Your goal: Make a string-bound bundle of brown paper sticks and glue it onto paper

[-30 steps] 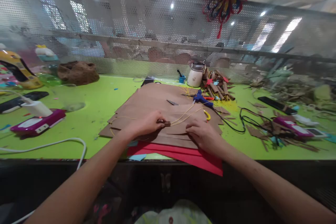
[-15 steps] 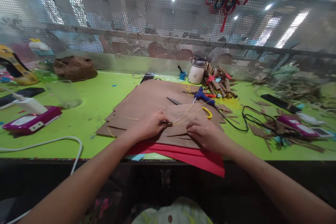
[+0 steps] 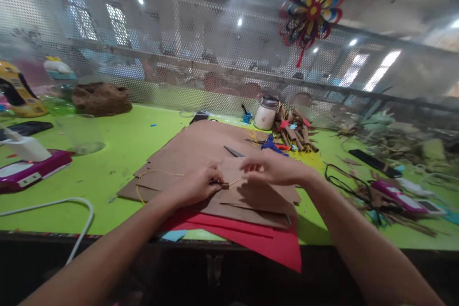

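Note:
My left hand (image 3: 201, 182) rests on the brown paper stack (image 3: 165, 158). Its fingers are closed on a small rolled paper tube (image 3: 224, 185). Yellow string (image 3: 234, 182) comes out of the tube's right end, and more of it curves over the paper left of the hand. My right hand (image 3: 268, 167) hovers above the paper, casting a shadow, its fingers loosely bent and apart. No held thing shows in it. Just beyond lie the scissors (image 3: 234, 151), their handles hidden, and a blue glue gun (image 3: 270, 142), partly covered by the right hand.
Red sheets (image 3: 279, 244) stick out over the table's front edge. Behind stand a white jar (image 3: 266, 114) and a pile of paper rolls (image 3: 297, 131). Purple power strips (image 3: 39, 169) lie left and right, with a black cable (image 3: 344, 184) and paper scraps at right.
My right hand has risen off the paper and moved up and left, towards the glue gun. My left hand keeps hold of the paper tube. The view has tilted up.

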`<state>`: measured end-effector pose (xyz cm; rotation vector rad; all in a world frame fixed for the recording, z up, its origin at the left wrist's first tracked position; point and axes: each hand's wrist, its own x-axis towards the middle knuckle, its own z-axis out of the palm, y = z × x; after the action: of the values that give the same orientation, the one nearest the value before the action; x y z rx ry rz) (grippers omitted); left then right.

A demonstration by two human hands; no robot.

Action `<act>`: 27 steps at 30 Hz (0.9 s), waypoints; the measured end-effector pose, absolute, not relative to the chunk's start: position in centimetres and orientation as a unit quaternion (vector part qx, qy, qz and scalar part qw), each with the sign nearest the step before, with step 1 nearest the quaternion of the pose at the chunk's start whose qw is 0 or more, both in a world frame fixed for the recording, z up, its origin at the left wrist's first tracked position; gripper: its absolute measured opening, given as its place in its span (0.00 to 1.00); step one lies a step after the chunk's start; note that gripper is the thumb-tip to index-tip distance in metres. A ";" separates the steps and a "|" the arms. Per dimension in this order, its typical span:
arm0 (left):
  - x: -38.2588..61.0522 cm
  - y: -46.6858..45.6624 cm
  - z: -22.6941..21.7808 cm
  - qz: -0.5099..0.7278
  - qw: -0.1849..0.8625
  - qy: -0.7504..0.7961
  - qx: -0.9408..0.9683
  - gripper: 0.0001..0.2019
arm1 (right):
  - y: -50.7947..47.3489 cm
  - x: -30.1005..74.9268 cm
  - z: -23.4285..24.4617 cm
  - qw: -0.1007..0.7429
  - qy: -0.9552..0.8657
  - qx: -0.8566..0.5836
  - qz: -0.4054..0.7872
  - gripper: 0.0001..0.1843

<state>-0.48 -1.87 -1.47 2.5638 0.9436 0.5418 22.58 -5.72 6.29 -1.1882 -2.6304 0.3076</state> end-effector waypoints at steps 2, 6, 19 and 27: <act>-0.5 -1.7 -1.6 0.191 0.174 0.333 0.907 0.09 | -3.2 24.8 6.2 0.189 -0.851 -0.486 0.070 0.15; -0.6 -1.8 -1.3 0.185 0.162 0.331 0.911 0.11 | 1.6 29.4 4.7 0.197 -0.704 -0.678 -0.081 0.21; -0.5 -2.3 -0.5 0.183 0.154 0.312 0.920 0.09 | 4.7 33.0 0.3 0.051 -0.687 -0.721 -0.071 0.13; -0.5 -2.6 -0.2 0.173 0.142 0.321 0.920 0.10 | 5.8 33.9 0.4 0.044 -0.704 -0.709 -0.013 0.10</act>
<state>-0.50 -2.58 -0.15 2.6564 0.9264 0.5008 33.95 5.75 0.35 -2.1663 -2.1526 -0.0396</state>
